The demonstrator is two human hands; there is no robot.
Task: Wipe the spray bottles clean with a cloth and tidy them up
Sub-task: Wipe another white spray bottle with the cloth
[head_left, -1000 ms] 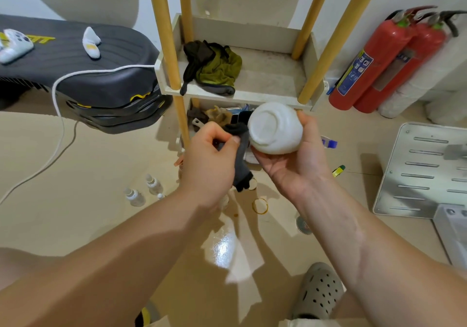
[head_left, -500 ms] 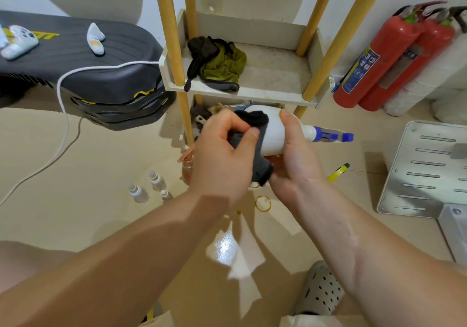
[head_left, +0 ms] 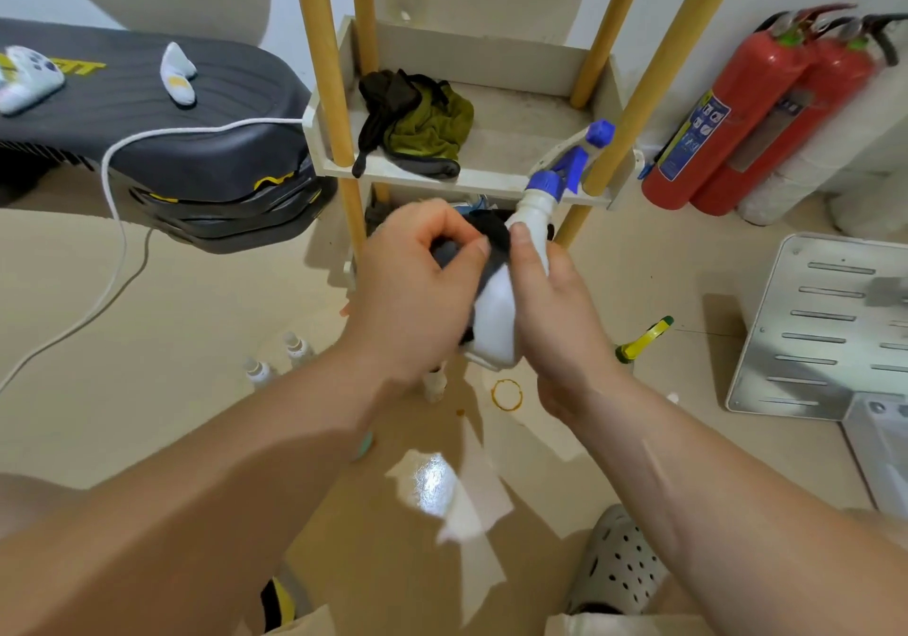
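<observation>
Your right hand grips the white spray bottle; left hand pinches the dark cloth against it. Hard rubbing could twist it loose onto the floor.

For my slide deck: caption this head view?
Left hand wipes white spray bottle with dark cloth; right hand holds it.

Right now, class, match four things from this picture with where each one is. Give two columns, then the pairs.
Things:
1. white spray bottle
2. dark cloth
3. olive-green rag
4. fire extinguishers

Places:
A. on the shelf
B. against the wall, far right
C. in the right hand
D. in the left hand

Pairs: 1-C, 2-D, 3-A, 4-B
</observation>
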